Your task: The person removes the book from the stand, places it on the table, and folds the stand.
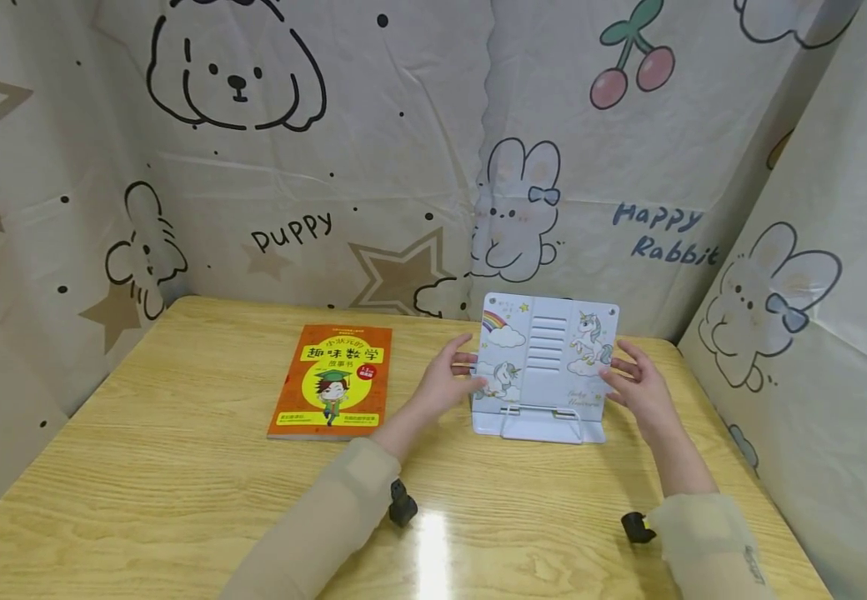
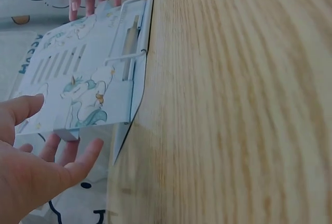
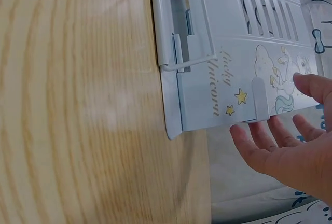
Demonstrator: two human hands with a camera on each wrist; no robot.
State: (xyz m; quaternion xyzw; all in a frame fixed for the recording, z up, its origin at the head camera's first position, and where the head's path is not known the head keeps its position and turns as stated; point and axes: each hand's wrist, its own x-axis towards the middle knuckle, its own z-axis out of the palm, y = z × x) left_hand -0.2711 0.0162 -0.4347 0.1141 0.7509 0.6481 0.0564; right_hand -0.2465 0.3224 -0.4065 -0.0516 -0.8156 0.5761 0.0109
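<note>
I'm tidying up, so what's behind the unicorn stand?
The printed backdrop shows above and beyond the unicorn stand. The stand hides the tabletop directly behind it, so I cannot tell whether anything lies there.

two hands (image 1: 443, 382) (image 1: 642, 390), one stand (image 1: 546, 384), one book (image 1: 332, 387), one table (image 1: 178, 475)

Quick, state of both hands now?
Left hand: open, at the left edge of the white stand; contact unclear.
Right hand: open, at the stand's right edge; contact unclear.

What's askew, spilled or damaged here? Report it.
Nothing stands out: the unicorn-print book stand is propped up, the orange maths storybook lies flat, cover up, and neither shows visible damage. No spill appears.
</note>
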